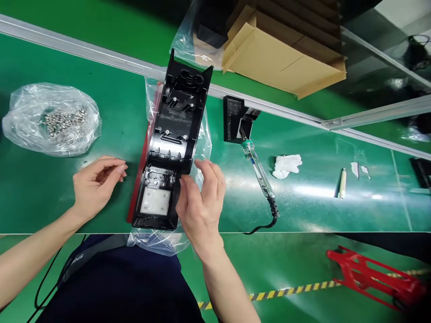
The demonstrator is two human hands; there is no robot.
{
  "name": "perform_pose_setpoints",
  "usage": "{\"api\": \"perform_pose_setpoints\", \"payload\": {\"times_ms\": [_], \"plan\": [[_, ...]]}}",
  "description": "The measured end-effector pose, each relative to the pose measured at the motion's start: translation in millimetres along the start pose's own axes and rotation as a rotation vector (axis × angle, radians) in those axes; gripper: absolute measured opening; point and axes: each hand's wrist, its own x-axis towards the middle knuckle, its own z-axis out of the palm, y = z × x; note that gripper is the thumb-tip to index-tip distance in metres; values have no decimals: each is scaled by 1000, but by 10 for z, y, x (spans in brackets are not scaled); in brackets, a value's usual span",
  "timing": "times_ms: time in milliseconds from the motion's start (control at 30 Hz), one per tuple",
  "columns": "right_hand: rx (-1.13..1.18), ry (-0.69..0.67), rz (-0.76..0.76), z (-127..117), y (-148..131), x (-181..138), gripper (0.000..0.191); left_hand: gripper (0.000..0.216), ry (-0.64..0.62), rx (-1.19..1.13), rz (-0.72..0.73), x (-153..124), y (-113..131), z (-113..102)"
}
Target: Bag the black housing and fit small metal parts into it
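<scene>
A long black plastic housing (173, 134) lies inside-up on a clear plastic bag (158, 242) on the green work surface, with a red part under its left edge and a white pad near its close end. My right hand (200, 202) touches the housing's right side, fingers curled at its edge. My left hand (96, 181) hovers just left of it, fingers loosely bent, holding nothing that I can see.
A clear bag of small metal screws (54, 119) sits far left. An electric screwdriver (259, 172) with cord lies to the right beside a black holder (235, 119). Farther right are a white glove (286, 165) and a pen-like tool (342, 183). Cardboard box (283, 49) behind; red frame (370, 276) below right.
</scene>
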Motion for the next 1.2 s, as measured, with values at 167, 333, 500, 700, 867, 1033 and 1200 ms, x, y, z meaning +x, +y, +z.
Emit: {"api": "perform_pose_setpoints", "payload": {"times_ms": [167,333,500,700,867,1033,1200], "plan": [[-176,-143,-9,170,-16,36,35,9,-71,31,60,-30,-92,12],[-225,-199,-28,282,24,53,43,8,-99,26,62,-31,-109,0],[-176,-212,-17,228,28,40,37,8,-104,16,49,-33,-133,2],[-51,-103,18,38,6,-25,21,10,-91,-13,8,-19,-132,4],[-78,-212,38,56,1,-77,31,15,-40,-106,-69,-12,-108,-11],[-130,-300,35,94,4,-70,40,16,-28,-209,-211,-47,21,-85],[-146,-296,18,100,17,-78,40,12,-70,-174,-270,-68,207,-143]]}}
